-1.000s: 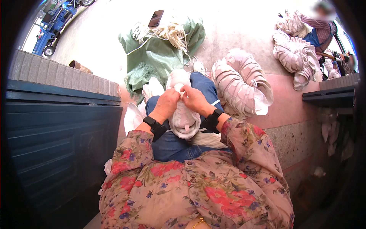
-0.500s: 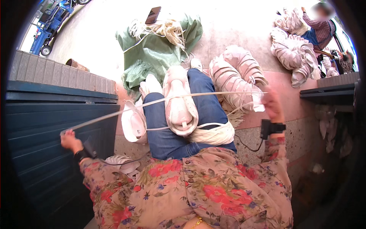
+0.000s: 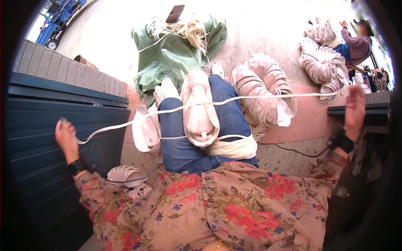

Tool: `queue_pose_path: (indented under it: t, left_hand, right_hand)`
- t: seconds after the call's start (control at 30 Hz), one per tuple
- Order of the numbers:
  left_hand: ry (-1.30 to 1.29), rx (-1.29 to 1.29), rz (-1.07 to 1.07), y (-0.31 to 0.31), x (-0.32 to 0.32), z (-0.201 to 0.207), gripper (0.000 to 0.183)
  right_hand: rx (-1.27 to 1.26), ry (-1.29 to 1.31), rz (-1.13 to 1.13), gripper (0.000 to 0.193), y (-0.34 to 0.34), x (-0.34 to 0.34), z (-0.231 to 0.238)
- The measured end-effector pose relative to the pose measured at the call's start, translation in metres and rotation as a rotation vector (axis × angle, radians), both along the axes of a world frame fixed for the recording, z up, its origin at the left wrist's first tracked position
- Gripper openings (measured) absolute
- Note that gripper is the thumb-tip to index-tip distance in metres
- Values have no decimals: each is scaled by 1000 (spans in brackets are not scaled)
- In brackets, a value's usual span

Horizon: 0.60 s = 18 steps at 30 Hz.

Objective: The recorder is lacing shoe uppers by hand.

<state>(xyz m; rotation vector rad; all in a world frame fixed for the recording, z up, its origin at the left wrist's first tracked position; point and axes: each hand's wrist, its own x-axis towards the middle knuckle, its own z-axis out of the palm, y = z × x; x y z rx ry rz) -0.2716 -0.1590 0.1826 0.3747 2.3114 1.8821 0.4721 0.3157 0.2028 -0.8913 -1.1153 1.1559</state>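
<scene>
A pale pink shoe upper point(image 3: 196, 123) lies lengthwise between my jeans-covered thighs. A long white shoelace point(image 3: 167, 111) runs across it from side to side, sagging in waves. At the far left, beside the dark blue panel, my left hand point(image 3: 66, 137) is closed on one end of the lace. Out at the right, my right hand point(image 3: 355, 106) is raised and a little blurred, with the other end at its fingers. A hank of cream laces point(image 3: 234, 147) rests on my right thigh, under a thin strap. Another pale shoe upper point(image 3: 145, 131) leans by my left thigh.
Ahead stands a green sack point(image 3: 176, 52) with loose laces point(image 3: 194, 35) and a phone point(image 3: 175, 14) on top. Bundled shoe uppers point(image 3: 261, 88) lie front right. A dark blue panel point(image 3: 50, 134) borders the left. Another person point(image 3: 356, 46) sits at the far right among more bundles.
Both hands have moved farther apart, the right one well outward and slightly up, the left slightly outward and up. The lace went from nearly straight to wavy. The shoe upper stays between my thighs.
</scene>
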Motion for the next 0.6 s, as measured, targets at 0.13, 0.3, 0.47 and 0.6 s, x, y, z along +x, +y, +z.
queue_pose_path:
  t: [0.13,0.3,0.47,0.6]
  left_hand:
    - [-229,-219,-395,120,115,-36,39]
    - [-544,-351,-978,199,233,-99,13]
    - [-842,-436,-881,230,267,-127,16]
    - [-875,-309,-828,240,275,-134,18]
  right_hand:
    - [-136,-604,357,19,-64,-153,-64]
    - [320,-748,850,18,-146,-256,-176]
    - [637,-995,725,9,-166,-297,-160]
    - [405,-875,800,10,-159,-304,-176]
